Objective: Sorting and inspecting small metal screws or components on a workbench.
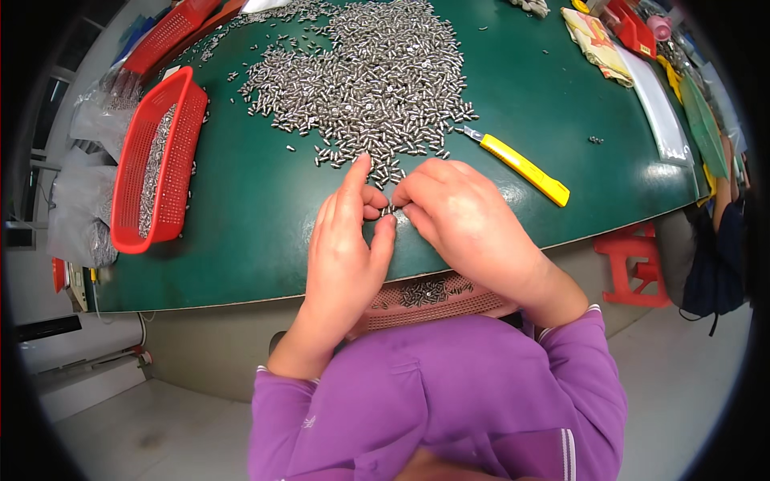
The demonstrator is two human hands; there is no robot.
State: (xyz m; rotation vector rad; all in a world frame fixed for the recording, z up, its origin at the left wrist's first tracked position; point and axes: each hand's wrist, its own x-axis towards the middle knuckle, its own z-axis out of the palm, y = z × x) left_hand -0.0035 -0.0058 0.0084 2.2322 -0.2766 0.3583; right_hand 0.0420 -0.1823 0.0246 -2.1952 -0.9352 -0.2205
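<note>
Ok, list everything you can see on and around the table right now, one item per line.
small metal pins: too many to count, silver, heaped on the far middle of the table
table: one, dark green top
mesh baskets: two, red, one at the left holding pins, one at the far left edge
utility knife: one, yellow, right of the heap
basket on the lap: one, reddish, some pins inside
plastic stool: one, red, on the floor at right
plastic bags: several, clear, left of the table
left hand: fingertips pinched by the near pins
right hand: fingertips meeting the left hand's
sleeves: purple
</note>
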